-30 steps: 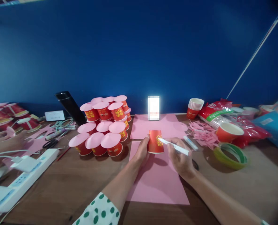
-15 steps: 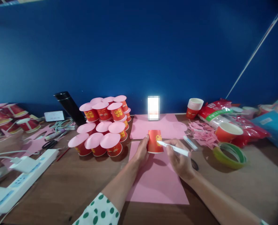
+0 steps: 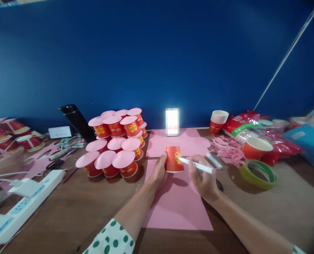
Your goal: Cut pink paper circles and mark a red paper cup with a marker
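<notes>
My left hand (image 3: 158,173) is closed on the left side of a red paper cup (image 3: 172,160) with yellow print, held bottom-up above a pink sheet of paper (image 3: 178,208). A white marker pen (image 3: 200,167) is gripped in my right hand (image 3: 204,180), its tip at the printed side of the cup. Whether the tip touches the cup I cannot tell. Behind the cup lies more pink paper (image 3: 159,141). To the left stand stacked red cups (image 3: 129,169), each topped with a pink paper disc (image 3: 123,159).
A power strip (image 3: 32,199), scissors (image 3: 56,164) and a black flask (image 3: 77,121) are on the left. On the right are green tape (image 3: 257,178), pink paper scraps (image 3: 227,150), stacked cups (image 3: 218,121) and a red bag (image 3: 244,121). A bright screen (image 3: 172,121) stands at the back.
The view has shifted very slightly. The cup has turned a little in my left hand, so its yellow print sits slightly differently against the pen tip.
</notes>
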Available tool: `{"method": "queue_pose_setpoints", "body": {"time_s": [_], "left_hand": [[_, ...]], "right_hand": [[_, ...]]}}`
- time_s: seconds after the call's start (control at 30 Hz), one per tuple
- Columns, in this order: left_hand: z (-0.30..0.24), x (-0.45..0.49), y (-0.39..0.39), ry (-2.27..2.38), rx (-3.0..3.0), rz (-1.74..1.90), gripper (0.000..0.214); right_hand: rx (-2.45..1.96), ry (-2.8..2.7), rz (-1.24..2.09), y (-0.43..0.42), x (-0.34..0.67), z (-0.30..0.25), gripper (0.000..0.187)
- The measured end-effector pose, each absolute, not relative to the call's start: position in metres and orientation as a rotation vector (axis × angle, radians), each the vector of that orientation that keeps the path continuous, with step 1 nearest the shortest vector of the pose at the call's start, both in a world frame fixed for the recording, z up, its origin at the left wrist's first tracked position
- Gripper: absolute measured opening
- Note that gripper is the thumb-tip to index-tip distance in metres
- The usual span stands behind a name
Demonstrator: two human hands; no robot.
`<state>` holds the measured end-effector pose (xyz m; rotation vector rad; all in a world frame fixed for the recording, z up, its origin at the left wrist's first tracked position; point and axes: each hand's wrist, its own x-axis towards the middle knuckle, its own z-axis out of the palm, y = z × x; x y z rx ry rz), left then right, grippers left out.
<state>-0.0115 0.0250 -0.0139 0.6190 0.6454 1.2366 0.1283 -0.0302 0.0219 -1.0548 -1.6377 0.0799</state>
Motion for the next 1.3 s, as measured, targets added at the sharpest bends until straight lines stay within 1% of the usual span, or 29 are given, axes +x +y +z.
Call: {"method": "queue_pose_setpoints", "body": {"time_s": [0.1, 0.4, 0.5, 0.57, 0.77, 0.9, 1.03, 1.3], "left_hand": [[-0.013, -0.012, 0.024, 0.637, 0.648, 1.23, 0.035], [-0.012, -0.013, 0.024, 0.659, 0.628, 1.211, 0.042], [-0.01, -0.015, 0.022, 0.663, 0.617, 1.164, 0.045], [-0.01, -0.016, 0.022, 0.647, 0.632, 1.194, 0.046], [-0.014, -0.015, 0.025, 0.587, 0.696, 1.313, 0.053], [-0.013, -0.015, 0.025, 0.582, 0.712, 1.282, 0.048], [-0.011, -0.017, 0.025, 0.568, 0.679, 1.347, 0.04], [-0.009, -0.018, 0.023, 0.565, 0.737, 1.334, 0.042]], "right_hand": [[-1.078, -1.626, 0.092, -0.03, 0.128, 0.022, 0.013], [-1.044, -1.514, 0.159, -0.031, 0.13, 0.017, 0.012], [-1.025, -1.494, 0.292, -0.03, 0.128, 0.011, 0.019], [-1.02, -1.51, 0.326, -0.029, 0.126, 0.009, 0.024], [-1.098, -1.622, 0.262, -0.027, 0.124, 0.009, 0.024], [-1.091, -1.681, 0.204, -0.026, 0.123, 0.009, 0.025], [-1.105, -1.677, 0.142, -0.025, 0.123, 0.009, 0.025], [-1.096, -1.718, 0.134, -0.02, 0.126, 0.008, 0.028]]}}
